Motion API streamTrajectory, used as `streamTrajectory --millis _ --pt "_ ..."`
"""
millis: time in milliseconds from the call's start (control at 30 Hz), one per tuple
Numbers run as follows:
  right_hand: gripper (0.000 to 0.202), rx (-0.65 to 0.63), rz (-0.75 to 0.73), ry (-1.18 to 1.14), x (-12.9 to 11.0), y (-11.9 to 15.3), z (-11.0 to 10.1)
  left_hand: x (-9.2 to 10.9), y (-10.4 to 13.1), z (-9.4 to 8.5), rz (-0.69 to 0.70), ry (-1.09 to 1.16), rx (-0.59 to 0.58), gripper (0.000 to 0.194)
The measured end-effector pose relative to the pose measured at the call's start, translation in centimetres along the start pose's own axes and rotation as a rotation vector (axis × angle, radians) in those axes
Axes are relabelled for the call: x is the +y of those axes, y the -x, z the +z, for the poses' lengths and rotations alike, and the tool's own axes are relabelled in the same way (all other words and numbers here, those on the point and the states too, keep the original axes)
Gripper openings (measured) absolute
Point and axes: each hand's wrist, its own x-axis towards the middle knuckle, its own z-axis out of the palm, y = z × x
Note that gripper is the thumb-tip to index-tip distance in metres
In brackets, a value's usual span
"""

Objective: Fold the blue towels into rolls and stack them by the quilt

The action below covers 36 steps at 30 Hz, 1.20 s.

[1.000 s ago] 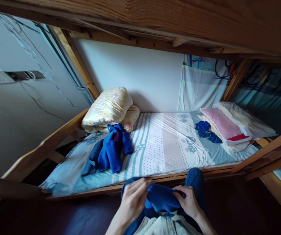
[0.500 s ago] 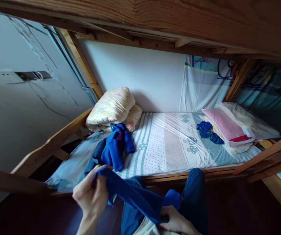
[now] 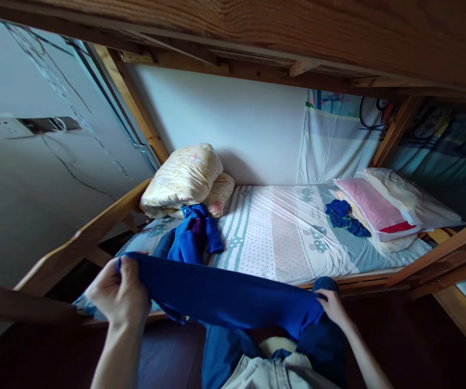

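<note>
A long blue garment (image 3: pixel 225 294), probably trousers, is stretched sideways above my knees. My left hand (image 3: pixel 121 289) grips its left end, fingers curled over the fabric. At the other end my right hand (image 3: pixel 333 307) pinches the garment near my right knee. Which part of it each hand holds, I cannot make out. Just beyond it, a blue jacket (image 3: pixel 188 240) lies on the bed with darker cloth beside it. Farther right on the bed is a crumpled dark blue piece of clothing (image 3: pixel 340 213).
The lower bunk's mattress (image 3: pixel 265 232) has a patterned sheet. A folded cream quilt (image 3: pixel 184 181) stands at its left end, and a pink pillow (image 3: pixel 373 205) lies at the right. The upper bunk's wooden beam (image 3: pixel 257 38) hangs low overhead. Wooden rails (image 3: pixel 439 251) border the bed.
My hands have moved apart, the left one leftward, the right one up and to the right. The blue garment went from bunched and slanting to pulled out nearly straight.
</note>
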Motion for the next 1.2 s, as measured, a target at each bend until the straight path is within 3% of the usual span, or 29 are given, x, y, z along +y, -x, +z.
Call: streamTrajectory --millis 167,333,533,767,867,1000,1200 --pt "0.037 0.129 -0.001 0.070 -2.4 -1.6 -9.7 -3.0 -0.3 0.1 -0.193 0.094 -0.007 0.072" --pt "0.038 0.127 -0.001 0.176 -4.8 -0.1 -15.0 -4.5 0.3 -0.4 -0.270 0.046 -0.121 0.064" --pt "0.046 0.206 0.024 0.199 -5.2 2.2 -17.2 -5.9 0.5 -0.2 -0.210 0.034 -0.197 0.070" --pt "0.054 0.268 0.044 0.243 -5.4 1.6 -19.7 -5.7 0.2 -0.9 -0.080 -0.019 -0.617 0.079" --pt "0.055 0.243 0.045 0.286 -5.9 1.3 -21.3 -5.5 -0.2 -1.5 -0.045 -0.057 -0.708 0.077" --pt "0.056 0.147 0.065 0.306 -6.8 1.9 -23.1 -5.7 -0.7 -2.4 -0.046 -0.086 -0.715 0.074" --pt "0.051 0.015 0.081 0.403 -7.4 2.6 -24.8 -7.9 -2.1 -3.6 -0.102 -0.215 -0.832 0.073"
